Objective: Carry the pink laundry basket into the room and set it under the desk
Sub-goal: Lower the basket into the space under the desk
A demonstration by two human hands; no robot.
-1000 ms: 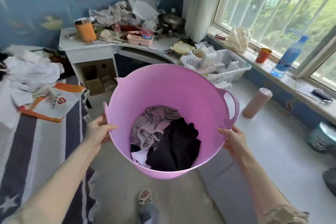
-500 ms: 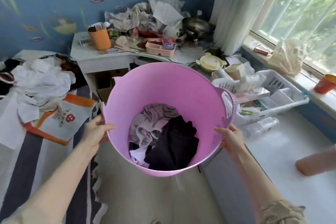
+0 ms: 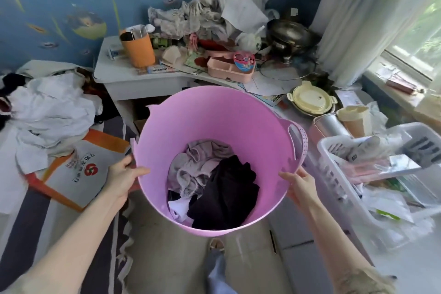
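At the far left, white clothes [image 3: 47, 112] lay heaped on a striped surface, with an orange-edged bag [image 3: 83, 169] just right of them. The left hand [image 3: 124, 178] gripped the left rim of the pink laundry basket [image 3: 214, 122], thumb hooked over the edge. The basket hung above the floor at centre, near the desk [image 3: 133, 79], not under it; dark and pale garments [image 3: 212, 181] lay inside. On the cluttered desk beyond stood an orange cup [image 3: 138, 49] and a pink tray [image 3: 230, 70]. The right hand [image 3: 299, 184] grasped the basket's right rim. Further right, a white crate [image 3: 334, 174] of loose items sat beside the window.
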